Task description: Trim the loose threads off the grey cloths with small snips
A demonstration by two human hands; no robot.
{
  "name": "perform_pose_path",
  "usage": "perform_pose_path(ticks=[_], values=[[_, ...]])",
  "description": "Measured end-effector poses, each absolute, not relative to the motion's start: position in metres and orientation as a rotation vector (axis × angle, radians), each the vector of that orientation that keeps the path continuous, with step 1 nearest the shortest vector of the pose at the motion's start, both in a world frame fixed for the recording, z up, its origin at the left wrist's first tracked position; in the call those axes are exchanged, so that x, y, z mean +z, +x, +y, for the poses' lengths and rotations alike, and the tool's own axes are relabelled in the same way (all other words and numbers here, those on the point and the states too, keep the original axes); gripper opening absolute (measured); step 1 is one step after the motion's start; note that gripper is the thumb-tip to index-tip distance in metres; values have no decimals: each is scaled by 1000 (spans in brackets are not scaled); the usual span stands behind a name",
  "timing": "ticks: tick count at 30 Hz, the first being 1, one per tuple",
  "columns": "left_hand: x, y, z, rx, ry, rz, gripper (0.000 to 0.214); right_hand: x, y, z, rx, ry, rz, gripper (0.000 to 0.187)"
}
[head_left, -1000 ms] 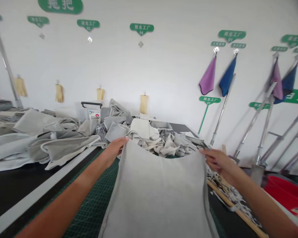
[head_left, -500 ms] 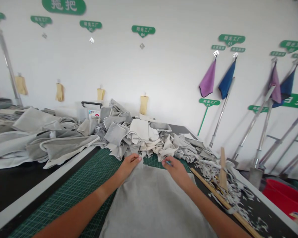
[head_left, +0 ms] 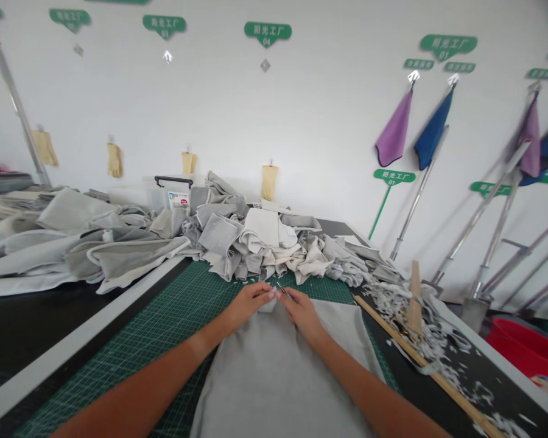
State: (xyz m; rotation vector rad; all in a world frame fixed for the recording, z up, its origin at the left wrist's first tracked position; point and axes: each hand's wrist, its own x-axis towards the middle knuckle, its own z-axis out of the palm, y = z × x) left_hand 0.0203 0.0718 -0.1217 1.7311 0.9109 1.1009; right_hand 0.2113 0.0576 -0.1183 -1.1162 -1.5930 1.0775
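Observation:
A large grey cloth [head_left: 283, 371] lies spread over the green cutting mat [head_left: 159, 334], its lower part running out of view. At its far edge my left hand [head_left: 251, 301] is closed, pinching a raised bit of the cloth between thumb and fingers. My right hand [head_left: 301, 310] is right beside it, fingertips almost meeting the left ones. It is closed on a slim pointed tool [head_left: 283, 291] with a dark metal tip; the fingers hide most of the tool, so its exact kind is unclear.
Grey cloth pieces [head_left: 260, 231] are heaped behind the mat, with more cloths [head_left: 132, 255] at left. On the right lie a wooden strip [head_left: 429, 368], a shorter wooden piece [head_left: 414, 298] and fabric scraps [head_left: 461, 371]. A red bucket [head_left: 525, 350] stands beyond the table edge.
Both hands have come together at the cloth's far edge; the right hand with the tool moved left toward the left hand. The view has tilted down slightly.

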Motion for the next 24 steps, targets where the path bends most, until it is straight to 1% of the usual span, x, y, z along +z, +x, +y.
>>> perform_pose_path(ticks=[9, 17, 24], values=[[-122, 22, 71, 1075, 1793, 966, 40, -119, 213, 58, 1126, -1199, -1410, 47], [-122, 22, 69, 1063, 1887, 982, 39, -118, 216, 56, 1316, -1077, -1481, 41], [-124, 22, 71, 1066, 1887, 960, 37, -119, 215, 55, 1300, -1062, -1477, 40]])
